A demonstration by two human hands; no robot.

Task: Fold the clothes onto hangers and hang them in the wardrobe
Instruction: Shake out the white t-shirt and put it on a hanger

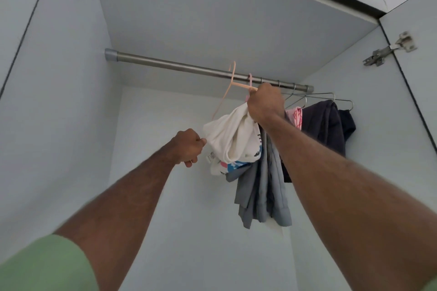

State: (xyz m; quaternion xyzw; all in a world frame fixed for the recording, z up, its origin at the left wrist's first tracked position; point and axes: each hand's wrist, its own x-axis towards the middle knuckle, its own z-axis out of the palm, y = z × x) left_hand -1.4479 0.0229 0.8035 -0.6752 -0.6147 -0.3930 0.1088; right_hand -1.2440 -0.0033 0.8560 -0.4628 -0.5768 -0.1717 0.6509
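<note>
I look up into a wardrobe at its metal rail (170, 66). A peach plastic hanger (230, 85) carries a white printed garment (231, 134), and its hook stands just in front of the rail. My right hand (264, 104) grips the hanger's right end together with the cloth, right below the rail. My left hand (190, 146) pinches the garment's left edge, lower and to the left.
A grey garment (262, 186), a pink one (295, 116) and dark clothes (326, 125) hang on wire hangers (319, 95) at the rail's right end. The rail's left half is bare. Open doors with hinges (387, 51) flank the opening.
</note>
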